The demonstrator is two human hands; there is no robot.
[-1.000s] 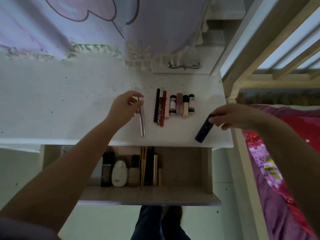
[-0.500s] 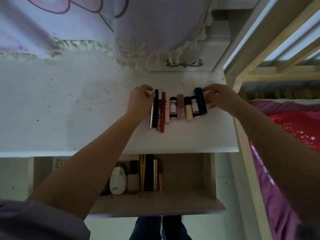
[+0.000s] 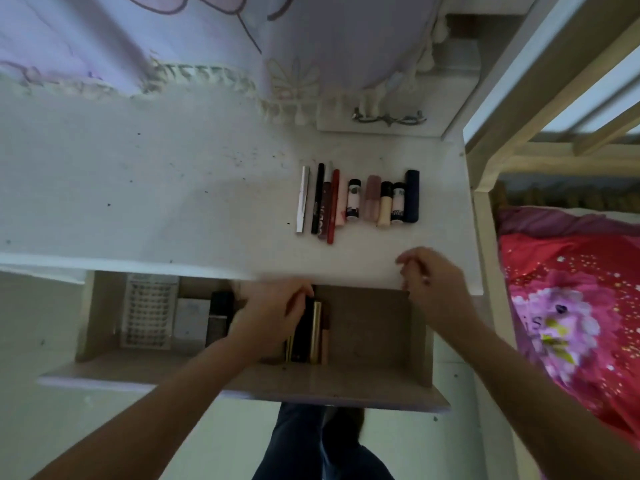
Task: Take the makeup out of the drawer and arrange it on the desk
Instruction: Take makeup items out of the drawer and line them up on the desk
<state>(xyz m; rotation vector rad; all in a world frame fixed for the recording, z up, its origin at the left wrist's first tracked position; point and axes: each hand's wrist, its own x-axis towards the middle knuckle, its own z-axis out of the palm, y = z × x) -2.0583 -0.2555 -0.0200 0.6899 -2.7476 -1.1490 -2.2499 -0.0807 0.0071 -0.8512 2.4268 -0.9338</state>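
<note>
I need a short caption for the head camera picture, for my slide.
Makeup row lies on the desk; left hand reaches into the open drawer, right hand hovers at the desk edge.

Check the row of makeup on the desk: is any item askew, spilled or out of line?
Nothing is spilled or damaged. The row lies neat and parallel on the desk; only the silver pencil at its left end sits slightly apart and tilted.

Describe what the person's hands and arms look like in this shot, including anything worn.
Both forearms are bare from the bottom of the frame to the wrists; no sleeve, watch or bracelet shows in this view. The left hand wears nothing that can be seen. The right hand has a small pinkish spot on one finger, perhaps a ring or a painted nail; motion blur makes it too soft to tell. No gloves.
</note>
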